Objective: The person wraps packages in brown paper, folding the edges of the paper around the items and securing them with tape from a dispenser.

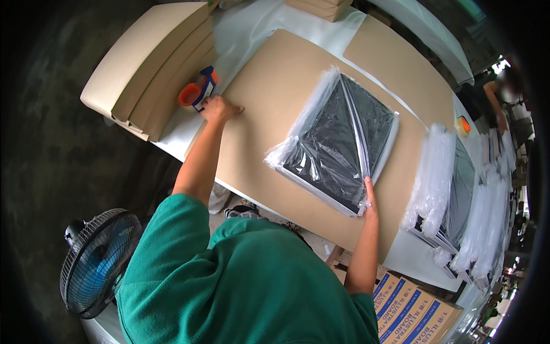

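Observation:
A stack of black boards in clear plastic wrap (338, 143) lies at a slant on a large brown cardboard sheet (246, 155). My right hand (370, 199) grips its near right edge, with one finger stretched up along the loose plastic. Off to the left, my left hand (220, 109) is closed around the lower end of a blue and orange tape dispenser (207, 86), beside a pile of folded cardboard. The fingers under that hand are partly hidden. An orange-rimmed roll of tape (190, 94) sits on the dispenser.
Folded brown cardboard (163, 69) is piled at the table's left edge. More plastic-wrapped packs (435, 178) line the right side, near another tape dispenser (463, 126). Cartons with blue stripes (415, 309) stand low at right; a fan (100, 261) is at lower left. A person (492, 94) works at far right.

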Action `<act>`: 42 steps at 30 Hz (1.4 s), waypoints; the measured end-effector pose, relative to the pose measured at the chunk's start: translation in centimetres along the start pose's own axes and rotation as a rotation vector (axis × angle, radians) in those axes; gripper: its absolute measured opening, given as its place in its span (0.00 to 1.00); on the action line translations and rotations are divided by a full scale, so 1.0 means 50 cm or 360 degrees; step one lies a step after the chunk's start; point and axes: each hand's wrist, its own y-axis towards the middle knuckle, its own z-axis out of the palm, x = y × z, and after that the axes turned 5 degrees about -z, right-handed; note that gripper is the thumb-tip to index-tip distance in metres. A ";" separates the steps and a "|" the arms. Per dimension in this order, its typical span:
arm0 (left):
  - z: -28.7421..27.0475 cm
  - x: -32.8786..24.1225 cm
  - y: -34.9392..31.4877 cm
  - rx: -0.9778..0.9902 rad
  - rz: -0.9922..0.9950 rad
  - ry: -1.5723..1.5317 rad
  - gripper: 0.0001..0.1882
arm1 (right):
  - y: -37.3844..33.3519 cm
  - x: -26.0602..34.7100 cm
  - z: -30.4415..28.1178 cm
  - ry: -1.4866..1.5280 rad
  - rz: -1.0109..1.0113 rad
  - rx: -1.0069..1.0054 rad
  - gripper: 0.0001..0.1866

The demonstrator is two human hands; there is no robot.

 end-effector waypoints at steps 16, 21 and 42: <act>0.007 -0.014 -0.005 -0.0061 -0.0062 0.0029 0.50 | 0.033 -0.029 -0.029 -0.0077 -0.0006 0.0053 0.47; 0.010 -0.009 -0.016 -0.0102 -0.0032 0.0014 0.50 | 0.025 -0.023 -0.021 -0.0064 -0.0004 0.0024 0.46; 0.013 -0.003 -0.005 -0.0171 0.0317 -0.0080 0.38 | 0.059 -0.055 -0.046 -0.0063 0.0014 -0.0040 0.46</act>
